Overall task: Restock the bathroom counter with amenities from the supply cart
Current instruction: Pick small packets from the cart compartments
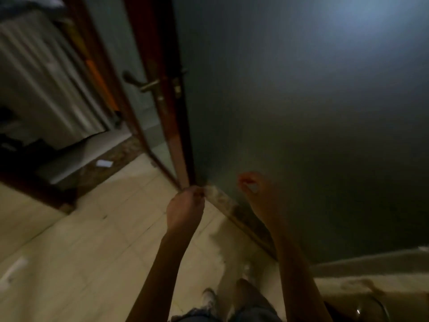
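Your right hand (258, 198) pinches a small pale item (252, 188) at frame centre, in front of the dark wall (301, 101). Your left hand (185, 206) is curled just left of it (too blurred, can't tell if it holds anything).

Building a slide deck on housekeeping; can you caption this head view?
Left hand and right hand raised beside a wooden door, the right holding a small pale item.
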Demonstrator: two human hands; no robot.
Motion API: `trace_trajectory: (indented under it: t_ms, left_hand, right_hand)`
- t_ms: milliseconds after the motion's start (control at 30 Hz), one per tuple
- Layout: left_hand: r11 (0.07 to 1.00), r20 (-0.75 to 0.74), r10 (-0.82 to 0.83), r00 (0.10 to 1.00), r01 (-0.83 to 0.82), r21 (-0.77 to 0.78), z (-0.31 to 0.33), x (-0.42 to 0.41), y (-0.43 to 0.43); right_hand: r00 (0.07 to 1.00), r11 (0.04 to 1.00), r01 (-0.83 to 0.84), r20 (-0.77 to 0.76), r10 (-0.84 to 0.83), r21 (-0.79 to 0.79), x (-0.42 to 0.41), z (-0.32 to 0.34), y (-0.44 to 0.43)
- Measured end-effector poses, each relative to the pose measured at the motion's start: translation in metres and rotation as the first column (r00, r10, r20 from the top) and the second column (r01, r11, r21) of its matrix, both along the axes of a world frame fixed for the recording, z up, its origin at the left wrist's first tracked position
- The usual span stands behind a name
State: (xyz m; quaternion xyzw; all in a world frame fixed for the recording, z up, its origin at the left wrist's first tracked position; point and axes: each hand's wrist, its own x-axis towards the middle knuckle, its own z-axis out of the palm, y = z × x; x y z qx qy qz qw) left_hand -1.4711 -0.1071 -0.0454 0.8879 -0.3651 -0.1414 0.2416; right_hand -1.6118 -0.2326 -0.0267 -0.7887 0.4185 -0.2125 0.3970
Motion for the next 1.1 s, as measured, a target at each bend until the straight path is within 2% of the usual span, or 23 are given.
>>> trace_trajectory:
  t_ms: [100,233,333,467,600,733,833,967,1100]
  left_hand:
    - [0.989,-0.025,0.15,0.988,-0.151,-0.013,-0.002,0.037,0.036]
    - [0.946,-0.018,0.322,0.947,-0.322,-0.042,-0.004,0.083,0.074]
    - [0.905,0.011,0.423,0.906,-0.421,-0.053,0.002,0.121,0.088]
    - [0.861,0.068,0.508,0.859,-0.504,-0.062,0.01,0.176,0.094]
    - [0.828,0.121,0.56,0.819,-0.558,-0.054,0.02,0.249,0.084]
    - [0.817,0.181,0.575,0.798,-0.573,-0.071,0.043,0.33,0.056]
    - [0.811,0.139,0.585,0.799,-0.575,-0.106,0.049,0.378,0.033]
    - [0.798,0.109,0.602,0.791,-0.595,-0.092,0.035,0.421,0.019]
    - [0.777,0.078,0.627,0.775,-0.629,0.002,0.017,0.448,0.021]
  right_hand:
    - [0.976,0.976,-0.219,0.009,0.219,-0.009,0.059,0.006,0.014]
    - [0.911,0.911,-0.411,0.044,0.411,0.011,0.142,0.015,0.024]
    - [0.861,0.86,-0.508,0.055,0.506,0.042,0.206,0.025,0.03]
    - [0.789,0.792,-0.61,0.09,0.608,-0.008,0.29,0.022,0.036]
    - [0.7,0.701,-0.711,0.032,0.713,-0.05,0.373,0.028,0.026]
    - [0.659,0.653,-0.745,0.006,0.752,-0.135,0.453,0.049,0.002]
    - [0.664,0.658,-0.733,0.025,0.747,-0.17,0.503,0.055,-0.017]
    - [0.65,0.643,-0.751,0.0,0.76,-0.153,0.553,0.038,-0.032]
    - [0.624,0.617,-0.78,-0.05,0.78,-0.106,0.593,0.015,-0.038]
